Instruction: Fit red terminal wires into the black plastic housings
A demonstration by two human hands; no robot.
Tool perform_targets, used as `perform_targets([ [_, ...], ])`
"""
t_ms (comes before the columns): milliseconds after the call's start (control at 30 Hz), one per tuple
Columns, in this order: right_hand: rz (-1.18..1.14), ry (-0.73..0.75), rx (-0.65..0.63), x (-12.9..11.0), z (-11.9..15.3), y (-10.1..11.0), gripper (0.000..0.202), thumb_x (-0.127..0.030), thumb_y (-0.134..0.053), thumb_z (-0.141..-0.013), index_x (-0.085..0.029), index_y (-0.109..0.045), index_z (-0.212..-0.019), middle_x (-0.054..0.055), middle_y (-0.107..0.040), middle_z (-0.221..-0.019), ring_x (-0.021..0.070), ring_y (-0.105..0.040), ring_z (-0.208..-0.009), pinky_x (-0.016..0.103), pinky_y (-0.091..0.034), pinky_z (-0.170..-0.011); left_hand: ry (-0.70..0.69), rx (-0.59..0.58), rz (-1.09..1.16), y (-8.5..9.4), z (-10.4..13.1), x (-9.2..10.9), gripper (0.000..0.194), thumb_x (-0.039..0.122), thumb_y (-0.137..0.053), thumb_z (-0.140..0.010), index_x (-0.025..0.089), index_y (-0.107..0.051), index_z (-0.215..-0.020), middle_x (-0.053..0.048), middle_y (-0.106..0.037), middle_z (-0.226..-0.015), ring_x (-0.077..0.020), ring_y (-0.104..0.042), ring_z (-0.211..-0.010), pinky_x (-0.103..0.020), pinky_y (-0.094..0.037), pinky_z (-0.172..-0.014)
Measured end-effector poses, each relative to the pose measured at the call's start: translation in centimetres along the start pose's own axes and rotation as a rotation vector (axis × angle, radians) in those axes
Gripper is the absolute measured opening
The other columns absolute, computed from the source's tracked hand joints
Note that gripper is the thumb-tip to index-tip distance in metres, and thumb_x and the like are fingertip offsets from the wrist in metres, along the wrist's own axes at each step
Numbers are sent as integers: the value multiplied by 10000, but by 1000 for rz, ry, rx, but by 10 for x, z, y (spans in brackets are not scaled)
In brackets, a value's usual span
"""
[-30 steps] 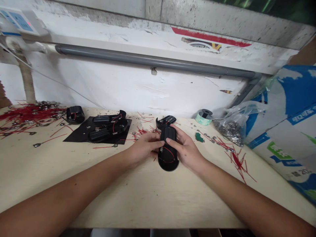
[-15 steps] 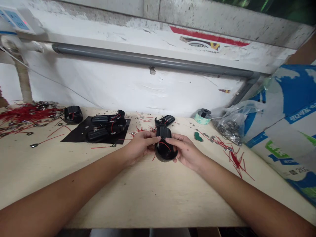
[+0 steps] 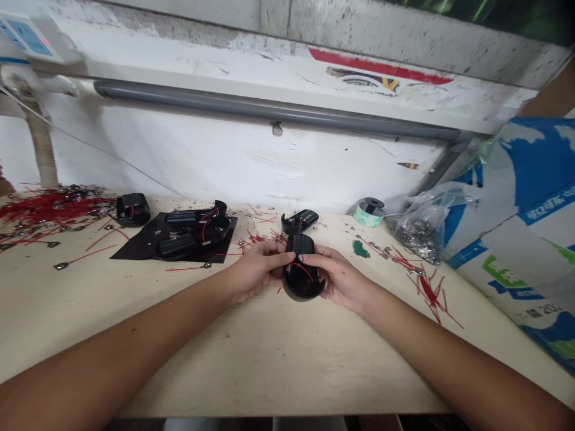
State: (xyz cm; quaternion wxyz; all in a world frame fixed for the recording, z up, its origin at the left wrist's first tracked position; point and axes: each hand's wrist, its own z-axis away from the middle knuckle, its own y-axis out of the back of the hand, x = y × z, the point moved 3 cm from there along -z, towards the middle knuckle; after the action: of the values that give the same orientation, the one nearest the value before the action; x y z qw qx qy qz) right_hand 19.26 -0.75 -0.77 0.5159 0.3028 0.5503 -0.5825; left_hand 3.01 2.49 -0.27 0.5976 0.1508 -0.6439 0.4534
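A black plastic housing (image 3: 302, 286) with a thin red wire inside is held between both hands above the table. My left hand (image 3: 260, 266) grips its left side, thumb on the middle of the part. From the right, my right hand (image 3: 336, 269) grips it too, and the two thumb tips nearly meet near the wire. The fingers beneath are partly hidden. Just behind lies another black housing (image 3: 299, 221) with a red wire. More black housings (image 3: 177, 245) rest on a black sheet (image 3: 135, 245) to the left.
Red wires with metal tabs (image 3: 49, 206) are heaped at the far left, beside a black housing (image 3: 133, 209). On the right are a green tape roll (image 3: 368, 212), a green piece (image 3: 360, 249), loose red wires (image 3: 431, 292), a plastic bag of metal parts (image 3: 420, 236) and a blue-white box (image 3: 516, 239).
The held housing has shifted slightly towards me, leaving a small gap to the housing behind it. Both hands keep their grip, thumbs a little lower.
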Motion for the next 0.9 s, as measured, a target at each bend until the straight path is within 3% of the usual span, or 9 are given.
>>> perform_targets([
  [467, 65, -2, 22, -4, 4, -5, 318, -331, -805, -697, -187, -663, -942, -36, -637, -613, 68, -487, -408, 190, -414, -402, -28, 10, 6, 0, 1, -1, 327, 305, -865, -691, 120, -617, -797, -18, -647, -722, -115, -622, -646, -238, -488, -623],
  [667, 7, -21, -11, 0, 4, -7, 240, -315, -793, -690, -189, -635, -819, -45, -605, -530, 83, -503, -389, 170, -360, -348, 41, -65, 8, 3, 2, 0, 304, 311, -846, -717, 101, -653, -820, -9, -619, -694, -88, -580, -595, -208, -480, -579],
  [900, -9, -43, -39, 0, 6, -9, 211, -286, -764, -676, -176, -654, -819, -33, -635, -543, 72, -493, -375, 182, -424, -393, 62, -115, 19, 2, 3, 1, 294, 306, -846, -725, 104, -674, -852, -7, -619, -714, -77, -588, -609, -166, -454, -538],
])
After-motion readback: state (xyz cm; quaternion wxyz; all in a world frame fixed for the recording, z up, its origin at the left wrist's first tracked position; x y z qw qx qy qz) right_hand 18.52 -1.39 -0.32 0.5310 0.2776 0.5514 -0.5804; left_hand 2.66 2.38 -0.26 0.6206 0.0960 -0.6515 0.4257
